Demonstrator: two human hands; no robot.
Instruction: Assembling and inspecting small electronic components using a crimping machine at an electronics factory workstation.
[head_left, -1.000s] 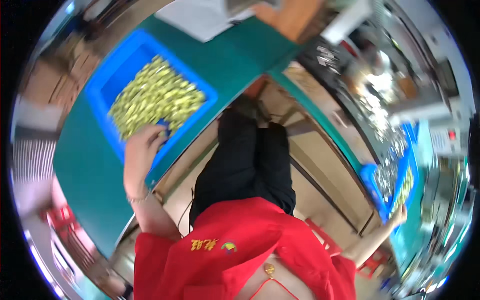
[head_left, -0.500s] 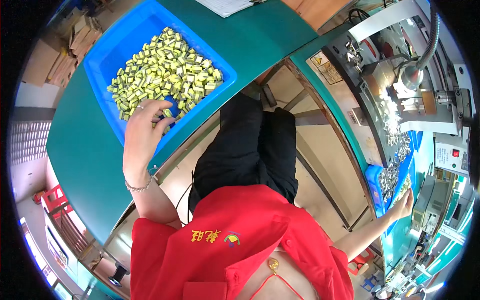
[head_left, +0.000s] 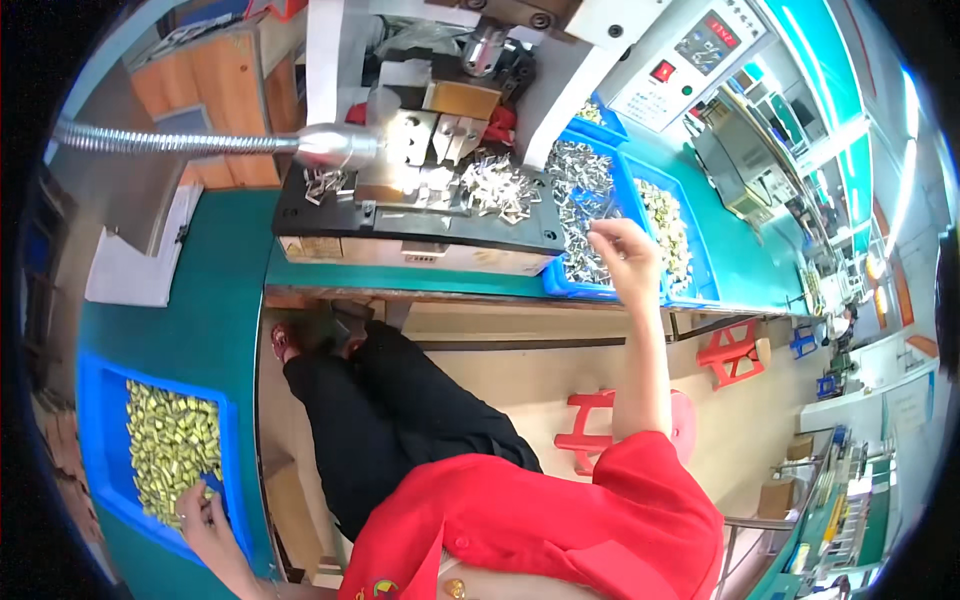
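Note:
My left hand (head_left: 207, 528) reaches into a blue tray (head_left: 101, 400) at the lower left, at the near edge of a heap of small yellow-green blocks (head_left: 172, 445). Its fingers are bent around one such block, partly hidden. My right hand (head_left: 630, 258) hovers over another blue tray (head_left: 575, 291), filled with small shiny metal pieces (head_left: 580, 170). Its thumb and forefinger are pinched together; anything between the tips is too small to make out.
Ahead stands a bench machine with a black base plate (head_left: 400, 222), holding loose metal pieces (head_left: 500, 187) and lit by a flexible-neck lamp (head_left: 340, 146). A third blue tray (head_left: 708, 262) holds yellowish parts. A control box (head_left: 690, 60) and red stools (head_left: 730, 352) are to the right.
My view has swung right, bringing the machine to the middle and the yellow-block tray to the lower left. My right hand has risen over the metal pieces; my left stays at the block heap.

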